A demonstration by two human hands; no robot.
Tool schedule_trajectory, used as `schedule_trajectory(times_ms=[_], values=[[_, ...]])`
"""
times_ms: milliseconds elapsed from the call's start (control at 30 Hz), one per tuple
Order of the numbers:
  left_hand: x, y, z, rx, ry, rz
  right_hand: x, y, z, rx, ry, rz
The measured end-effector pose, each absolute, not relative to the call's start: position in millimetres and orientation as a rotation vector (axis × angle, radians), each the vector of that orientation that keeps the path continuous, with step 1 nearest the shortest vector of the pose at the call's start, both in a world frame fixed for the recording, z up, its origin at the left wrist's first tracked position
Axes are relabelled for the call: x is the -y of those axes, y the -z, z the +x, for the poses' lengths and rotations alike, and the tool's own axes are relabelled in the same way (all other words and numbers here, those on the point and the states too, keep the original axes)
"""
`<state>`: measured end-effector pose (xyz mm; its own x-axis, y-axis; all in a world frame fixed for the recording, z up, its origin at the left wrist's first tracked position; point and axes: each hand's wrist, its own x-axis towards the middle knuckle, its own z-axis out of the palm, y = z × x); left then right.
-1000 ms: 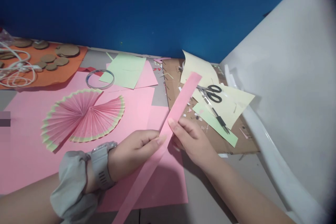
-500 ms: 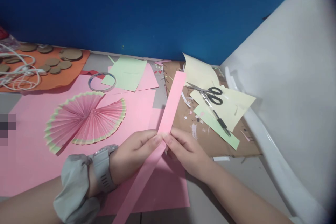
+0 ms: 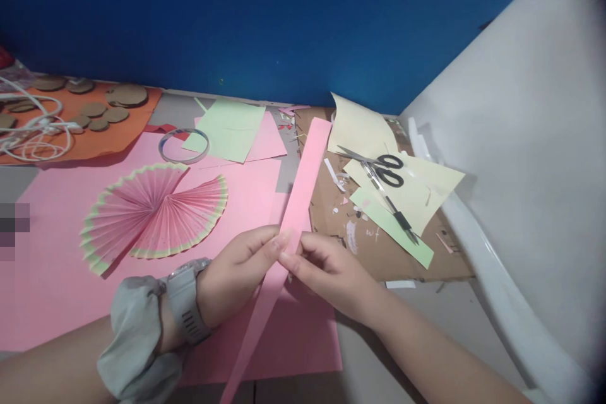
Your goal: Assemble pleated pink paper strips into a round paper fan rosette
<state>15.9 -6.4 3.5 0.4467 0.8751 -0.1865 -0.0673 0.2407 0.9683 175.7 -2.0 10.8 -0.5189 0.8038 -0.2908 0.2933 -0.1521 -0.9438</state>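
A long pink paper strip (image 3: 308, 177) slants between my hands, its upper end pointing away from me and its tail running down past the bottom edge. My left hand (image 3: 243, 271) pinches it near the middle, thumb on top. Just beside that, my right hand (image 3: 331, 271) grips the same strip with the thumb pressed on its face; the fingers behind are partly hidden. To the left, a pleated pink paper fan (image 3: 180, 218) with a pale green edge lies beside a second matching fan (image 3: 127, 202) on a large pink sheet (image 3: 42, 290).
Scissors (image 3: 389, 170) and a black-capped pen (image 3: 392, 208) rest on cream paper (image 3: 426, 183) over brown cardboard (image 3: 326, 214). A tape roll (image 3: 184, 145) sits by green paper (image 3: 231, 129). Cardboard discs (image 3: 127, 95) and white cables (image 3: 38, 132) lie on orange paper (image 3: 85, 145) at left.
The strip has shifted slightly left at its upper end, and its lower part looks narrower, turned more edge-on. My right thumb has slid a little left and down along it.
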Motion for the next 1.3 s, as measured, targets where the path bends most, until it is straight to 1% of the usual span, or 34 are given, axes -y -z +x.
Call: schedule_trajectory(times_ms=[200,400,567,700,967,1100,1300], values=[[7,0,15,-0.913,-0.745,1.14,2,-11,177,1.797,-1.669,-1.278],[8,2,14,-0.968,-0.703,1.112,2,-9,178,1.747,-1.741,-1.245],[8,-5,14,-0.861,-0.684,1.211,1,-7,181,1.7,-1.608,-1.197],[9,-7,13,-0.837,-0.59,1.306,-1,-8,184,1.589,-1.576,-1.152],[11,-7,16,-0.885,-0.499,1.461,-3,-2,188,1.271,-1.699,-1.103],[13,-4,17,-0.875,-0.482,1.561,-3,2,187,1.196,-1.744,-1.07],[15,0,14,-0.846,-0.461,1.624,-4,1,185,1.161,-1.601,-1.206]])
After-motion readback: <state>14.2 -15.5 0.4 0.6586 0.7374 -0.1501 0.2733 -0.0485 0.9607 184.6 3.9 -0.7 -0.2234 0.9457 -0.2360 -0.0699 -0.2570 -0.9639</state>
